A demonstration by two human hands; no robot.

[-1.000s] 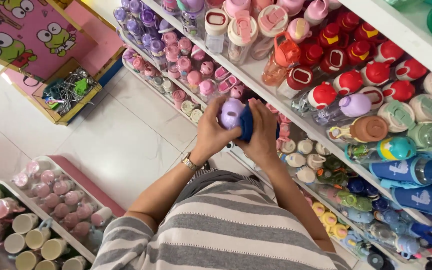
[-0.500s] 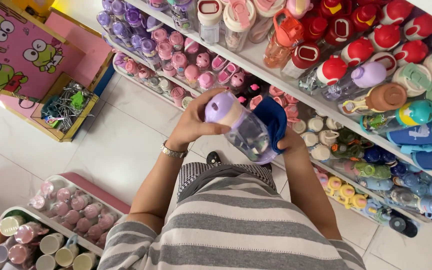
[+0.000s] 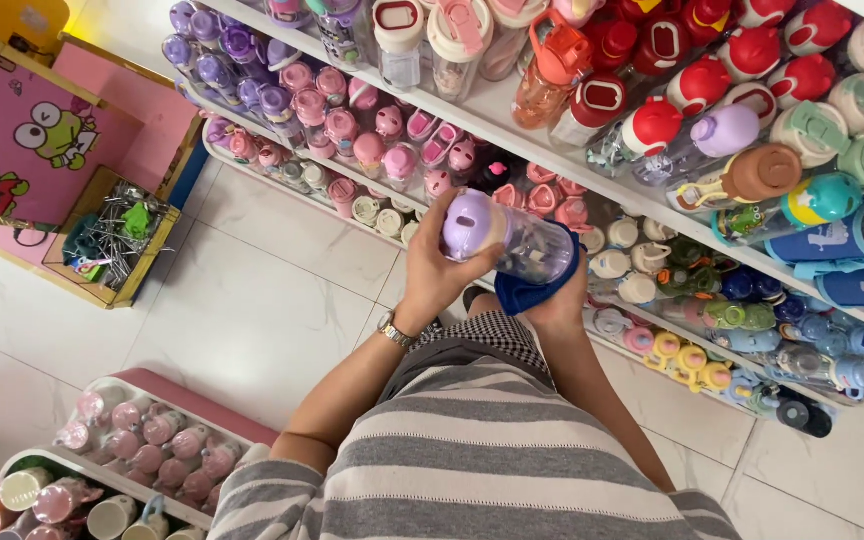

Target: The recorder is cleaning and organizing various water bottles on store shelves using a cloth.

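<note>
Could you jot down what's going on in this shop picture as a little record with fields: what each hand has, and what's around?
Setting: shop aisle with white tiled floor
Left hand: grip closed around the lilac-lidded clear plastic bottle at its lid end
Right hand: mostly hidden, pressing a dark blue cloth against the bottle's body
Bottle position: held tilted, almost sideways, in front of the shelves
Wrist: metal watch on the left arm
Ahead: white shelves packed with colourful drink bottles
Lower left: pink-edged bin of cups
</note>
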